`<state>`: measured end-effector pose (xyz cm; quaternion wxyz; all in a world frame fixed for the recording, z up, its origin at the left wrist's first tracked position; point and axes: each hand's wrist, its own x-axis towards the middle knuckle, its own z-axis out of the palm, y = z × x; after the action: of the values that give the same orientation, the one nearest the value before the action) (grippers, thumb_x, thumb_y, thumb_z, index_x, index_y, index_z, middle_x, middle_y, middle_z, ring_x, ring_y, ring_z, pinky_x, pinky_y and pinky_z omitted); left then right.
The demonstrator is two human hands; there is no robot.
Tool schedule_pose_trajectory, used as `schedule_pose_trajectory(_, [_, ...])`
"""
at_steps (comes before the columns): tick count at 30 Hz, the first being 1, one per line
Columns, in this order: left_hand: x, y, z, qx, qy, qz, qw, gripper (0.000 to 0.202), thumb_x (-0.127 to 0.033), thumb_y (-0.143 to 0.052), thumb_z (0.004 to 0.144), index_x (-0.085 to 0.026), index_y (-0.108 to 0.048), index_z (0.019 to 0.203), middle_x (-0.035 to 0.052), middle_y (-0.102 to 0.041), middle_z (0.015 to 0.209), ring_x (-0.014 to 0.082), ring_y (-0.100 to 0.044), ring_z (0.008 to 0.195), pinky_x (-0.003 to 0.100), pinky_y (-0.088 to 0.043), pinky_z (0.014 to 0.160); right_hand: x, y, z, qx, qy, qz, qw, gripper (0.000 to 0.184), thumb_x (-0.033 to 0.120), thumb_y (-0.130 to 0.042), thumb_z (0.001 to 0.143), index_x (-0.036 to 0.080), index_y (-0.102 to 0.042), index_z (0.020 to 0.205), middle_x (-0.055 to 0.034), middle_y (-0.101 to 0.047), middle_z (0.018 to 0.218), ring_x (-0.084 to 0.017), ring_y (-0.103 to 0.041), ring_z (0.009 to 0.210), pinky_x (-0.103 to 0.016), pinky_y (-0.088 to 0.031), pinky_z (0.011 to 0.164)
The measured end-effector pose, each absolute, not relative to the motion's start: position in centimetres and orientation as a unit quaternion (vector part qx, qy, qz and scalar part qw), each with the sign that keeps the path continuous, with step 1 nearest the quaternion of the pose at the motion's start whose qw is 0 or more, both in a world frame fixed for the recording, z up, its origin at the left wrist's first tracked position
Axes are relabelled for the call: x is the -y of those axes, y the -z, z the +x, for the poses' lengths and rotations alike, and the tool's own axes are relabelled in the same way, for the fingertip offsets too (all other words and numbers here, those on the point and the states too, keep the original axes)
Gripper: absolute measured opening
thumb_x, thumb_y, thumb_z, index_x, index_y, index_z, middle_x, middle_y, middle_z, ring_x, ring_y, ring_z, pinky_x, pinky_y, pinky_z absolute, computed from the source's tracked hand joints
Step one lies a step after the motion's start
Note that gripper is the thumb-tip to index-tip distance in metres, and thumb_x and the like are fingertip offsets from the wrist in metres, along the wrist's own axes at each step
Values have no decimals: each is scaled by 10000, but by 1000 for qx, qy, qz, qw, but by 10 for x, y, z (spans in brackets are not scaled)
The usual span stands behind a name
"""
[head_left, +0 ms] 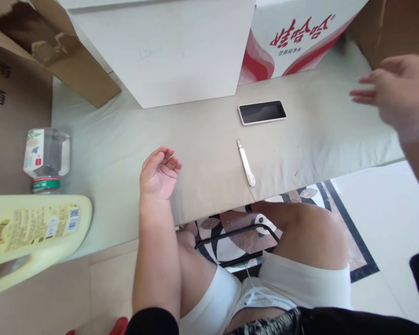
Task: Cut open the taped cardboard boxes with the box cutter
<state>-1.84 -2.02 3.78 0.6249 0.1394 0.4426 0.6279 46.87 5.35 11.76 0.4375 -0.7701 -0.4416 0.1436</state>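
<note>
My left hand [160,173] rests palm up over the cloth-covered surface [202,153], its fingers loosely curled and nothing in it. Off to the right, my right hand [400,90] is raised near a brown cardboard box [405,28]; its fingers stretch out, a little blurred, and hold nothing I can see. Between the hands lies a slim white tool [246,164] with a narrow tip, like a small craft knife. Just beyond it a phone [262,112] with a dark screen and pale pink case lies flat. Neither hand touches them.
A white box [167,56] and a red-and-white carton [282,46] stand at the back. An open cardboard box [73,65] is at the far left. A clear bottle with a green cap [47,158] and a yellow jug [38,228] lie on the left side.
</note>
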Motion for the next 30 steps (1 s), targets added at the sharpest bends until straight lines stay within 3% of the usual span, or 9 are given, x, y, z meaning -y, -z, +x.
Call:
schedule_pose_trajectory(5, [23,-36,-26,-412,-635,133,640,105,-258,-749,821,-224,-754,721,-28,-780,722,100,-704,572,216,-587,548,-20,-100,410,409,-256,-785,389,223,89,-535,972,158,-589,1177,-212,-720,1183,-109,-742,727,-322,-635,847])
schedule_pose_trajectory(12, [37,-39,-38,-377,-671,148,621,275,-156,-924,585,-246,-705,725,-99,-736,697,55,-664,547,168,-552,552,-33,-90,314,517,-349,-702,344,174,94,-579,907,198,-598,1045,-41,-729,885,-112,-700,668,-272,-595,710])
schedule_pose_trajectory(16, [44,-42,-47,-355,-686,135,621,217,-152,-867,645,-233,-684,731,-90,-754,774,54,-676,578,183,-554,577,-52,-84,214,633,-400,-590,303,205,94,-586,866,191,-624,1043,-35,-723,852,-143,-709,680,-280,-580,662])
schedule_pose_trajectory(20, [52,-39,-57,-376,-678,114,621,152,-222,-830,689,-220,-692,752,-53,-761,795,74,-688,609,215,-568,619,-74,-84,103,733,-405,-473,273,241,150,-612,880,195,-643,1115,-50,-741,957,-174,-738,736,-305,-605,679])
schedule_pose_trajectory(23, [58,-37,-65,-376,-674,113,626,215,-293,-869,648,-210,-698,748,-27,-763,804,87,-690,621,238,-579,651,-100,-92,27,824,-307,-404,253,272,136,-571,912,189,-653,1165,-77,-736,1169,-199,-755,903,-384,-623,929])
schedule_pose_trajectory(25, [60,-37,-71,-377,-669,125,629,252,-308,-897,616,-204,-701,734,-12,-761,809,93,-691,626,249,-581,666,-121,-102,-15,871,-208,-385,225,314,126,-547,925,203,-652,1210,-66,-661,1361,-219,-714,1138,-386,-550,1101])
schedule_pose_trajectory(28, [60,-40,-82,-372,-670,133,629,268,-320,-918,598,-202,-709,716,-9,-749,790,90,-689,627,244,-568,670,-150,-120,-62,889,-141,-400,176,339,156,-516,941,175,-660,1247,1,-235,1717,-313,-595,1350,-480,-449,1198])
schedule_pose_trajectory(30, [58,-42,-89,-363,-679,131,624,267,-328,-919,596,-203,-712,709,-10,-741,776,88,-684,623,238,-552,663,-166,-128,-82,879,-144,-431,143,363,166,-488,940,93,-663,1250,13,-50,1754,-373,-536,1386,-544,-381,1205])
